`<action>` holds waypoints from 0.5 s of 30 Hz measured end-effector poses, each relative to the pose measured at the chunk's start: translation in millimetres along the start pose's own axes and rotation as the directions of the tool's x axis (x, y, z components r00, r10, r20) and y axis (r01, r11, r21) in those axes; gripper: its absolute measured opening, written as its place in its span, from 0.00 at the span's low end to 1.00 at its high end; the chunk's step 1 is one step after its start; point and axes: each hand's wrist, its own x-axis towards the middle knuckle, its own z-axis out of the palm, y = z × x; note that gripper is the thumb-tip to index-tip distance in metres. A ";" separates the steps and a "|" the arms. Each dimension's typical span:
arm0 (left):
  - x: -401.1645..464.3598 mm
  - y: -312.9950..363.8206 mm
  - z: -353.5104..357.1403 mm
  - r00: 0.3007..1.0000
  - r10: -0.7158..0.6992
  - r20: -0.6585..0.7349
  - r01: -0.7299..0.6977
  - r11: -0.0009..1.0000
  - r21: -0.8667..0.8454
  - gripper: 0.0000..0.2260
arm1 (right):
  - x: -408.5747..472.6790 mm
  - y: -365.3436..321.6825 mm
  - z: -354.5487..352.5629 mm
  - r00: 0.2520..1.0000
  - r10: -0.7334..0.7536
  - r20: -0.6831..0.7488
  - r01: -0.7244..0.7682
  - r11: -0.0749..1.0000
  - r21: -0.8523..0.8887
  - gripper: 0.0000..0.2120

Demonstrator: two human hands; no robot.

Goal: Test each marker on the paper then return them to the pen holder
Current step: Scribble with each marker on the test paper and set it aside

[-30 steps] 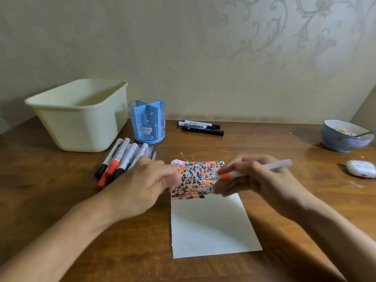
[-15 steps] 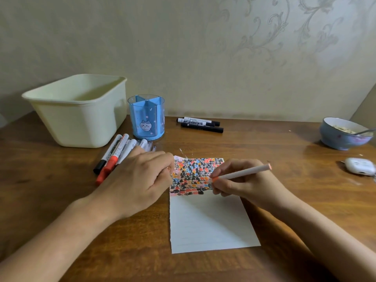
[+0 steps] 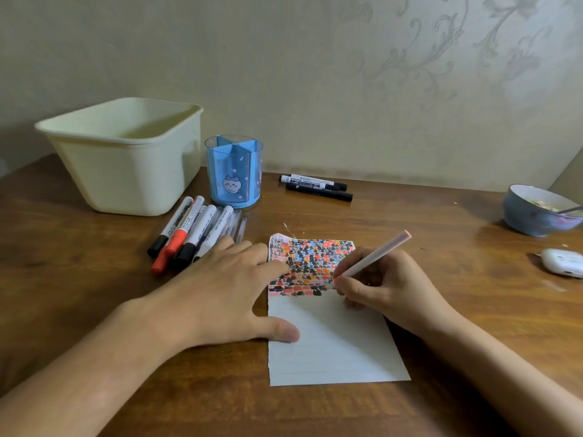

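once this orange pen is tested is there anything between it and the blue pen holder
Nothing visible stands in the way. The orange pen is gripped in the right hand, tip on the paper. The pen holder stands farther back and left, its top open. The loose markers lie flat in front of it, low enough to pass over.

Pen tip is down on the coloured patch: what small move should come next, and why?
Probably a short stroke of the orange pen on the paper. The right hand grips it in a writing hold, tip at the scribbles' right edge, while the left hand lies flat, holding the sheet's left edge.
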 end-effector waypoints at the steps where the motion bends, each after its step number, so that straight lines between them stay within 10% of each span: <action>1: 0.1 0.0 0.8 1.000 -0.006 0.012 0.006 1.000 -0.004 0.43 | -0.1 -0.5 0.6 1.000 -0.004 -0.004 0.004 1.000 -0.009 0.03; 15: -1.6 4.5 -4.5 0.996 -0.047 0.071 0.050 0.998 -0.046 0.42 | -0.9 -2.4 4.4 0.999 -0.011 -0.039 0.007 0.996 -0.094 0.06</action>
